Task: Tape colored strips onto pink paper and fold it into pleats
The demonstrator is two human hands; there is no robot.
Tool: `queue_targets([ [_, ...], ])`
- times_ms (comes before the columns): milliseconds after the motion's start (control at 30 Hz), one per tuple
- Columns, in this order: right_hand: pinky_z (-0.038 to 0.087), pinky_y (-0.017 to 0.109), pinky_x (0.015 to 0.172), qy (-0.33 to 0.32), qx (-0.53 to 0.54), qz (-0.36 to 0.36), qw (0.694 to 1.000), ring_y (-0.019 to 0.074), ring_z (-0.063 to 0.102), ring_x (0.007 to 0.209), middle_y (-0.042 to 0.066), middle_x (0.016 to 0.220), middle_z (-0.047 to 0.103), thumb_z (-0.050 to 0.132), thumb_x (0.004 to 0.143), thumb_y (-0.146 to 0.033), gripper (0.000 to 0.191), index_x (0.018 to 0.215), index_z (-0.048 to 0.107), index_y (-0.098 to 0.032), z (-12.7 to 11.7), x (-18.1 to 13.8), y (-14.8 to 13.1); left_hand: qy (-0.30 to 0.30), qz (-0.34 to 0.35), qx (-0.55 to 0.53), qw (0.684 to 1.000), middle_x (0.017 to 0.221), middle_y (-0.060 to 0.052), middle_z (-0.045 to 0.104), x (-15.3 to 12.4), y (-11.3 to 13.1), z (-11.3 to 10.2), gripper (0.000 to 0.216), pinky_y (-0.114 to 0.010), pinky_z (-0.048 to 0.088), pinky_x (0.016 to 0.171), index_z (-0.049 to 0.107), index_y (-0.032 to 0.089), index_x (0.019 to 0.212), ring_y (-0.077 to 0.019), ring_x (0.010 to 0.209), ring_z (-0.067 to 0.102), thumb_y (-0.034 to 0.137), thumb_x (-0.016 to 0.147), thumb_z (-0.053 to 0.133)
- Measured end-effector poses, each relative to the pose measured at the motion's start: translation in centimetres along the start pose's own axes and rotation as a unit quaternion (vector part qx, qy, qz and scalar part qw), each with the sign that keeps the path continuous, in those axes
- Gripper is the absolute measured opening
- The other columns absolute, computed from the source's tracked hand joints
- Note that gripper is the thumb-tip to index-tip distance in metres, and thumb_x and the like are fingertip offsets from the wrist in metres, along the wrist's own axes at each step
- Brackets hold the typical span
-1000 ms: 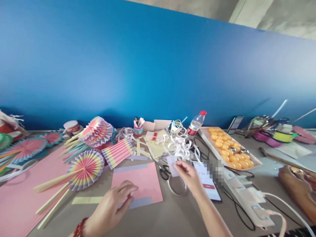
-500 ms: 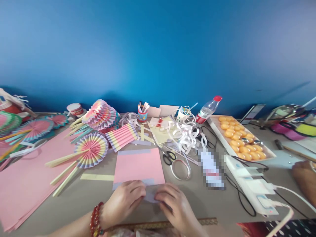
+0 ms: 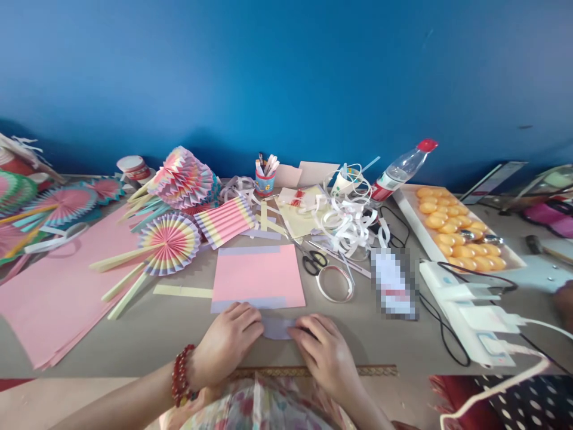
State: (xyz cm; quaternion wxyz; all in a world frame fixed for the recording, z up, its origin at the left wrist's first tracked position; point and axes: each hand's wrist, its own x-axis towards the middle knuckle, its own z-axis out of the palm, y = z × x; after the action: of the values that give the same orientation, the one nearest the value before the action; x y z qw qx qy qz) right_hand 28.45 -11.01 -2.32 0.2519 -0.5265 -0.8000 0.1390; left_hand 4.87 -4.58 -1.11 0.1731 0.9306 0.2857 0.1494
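Grasping lilac paper [image 3: 277,329] at opposite ends with bent fingers of left hand [image 3: 229,339] and right hand [image 3: 327,353], just in front of pink sheet [image 3: 259,275]. Best to hold edges level, pull evenly, avoid nudging sheet or, farther out, scissors [image 3: 314,261].

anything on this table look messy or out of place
Mainly the loose tangle of white strips, heaped in front of the white cup: curled and snarled, unlike the flat pink sheet. The bottle seems to lean right, though that may be lens distortion.
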Motion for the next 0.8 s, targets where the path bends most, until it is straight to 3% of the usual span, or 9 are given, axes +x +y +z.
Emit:
queue_targets([
  [400,0.041,0.034,0.075,0.027,0.045,0.083,0.995,0.0195,0.059,0.081,0.004,0.087,0.067,0.052,0.095,-0.022,0.013,0.092,0.065,-0.023,0.3,0.9,0.1,0.006,-0.128,-0.043,0.991,0.084,-0.003,0.058,1.1,0.8,0.6,0.016,-0.035,0.038,0.075,0.059,0.017,0.083,-0.0196,0.081,0.051,0.019,0.096,0.048],
  [600,0.039,0.034,0.076,0.033,0.041,0.103,0.993,0.0204,0.059,0.082,0.005,0.086,0.067,0.049,0.096,-0.020,0.013,0.095,0.062,-0.022,0.6,1.0,-0.1,0.013,-0.148,-0.014,0.989,0.082,-0.002,0.057,1.4,1.0,0.6,0.017,-0.035,0.037,0.075,0.058,0.017,0.082,-0.0193,0.078,0.051,0.021,0.096,0.049],
  [800,0.038,0.033,0.074,0.027,0.049,0.116,0.992,0.0193,0.058,0.076,0.004,0.080,0.065,0.045,0.097,-0.022,0.016,0.088,0.059,-0.022,0.2,1.2,-0.3,0.023,-0.141,-0.052,0.988,0.084,-0.002,0.058,1.2,0.7,0.6,0.013,-0.034,0.037,0.076,0.057,0.017,0.083,-0.0186,0.080,0.052,0.022,0.095,0.054],
])
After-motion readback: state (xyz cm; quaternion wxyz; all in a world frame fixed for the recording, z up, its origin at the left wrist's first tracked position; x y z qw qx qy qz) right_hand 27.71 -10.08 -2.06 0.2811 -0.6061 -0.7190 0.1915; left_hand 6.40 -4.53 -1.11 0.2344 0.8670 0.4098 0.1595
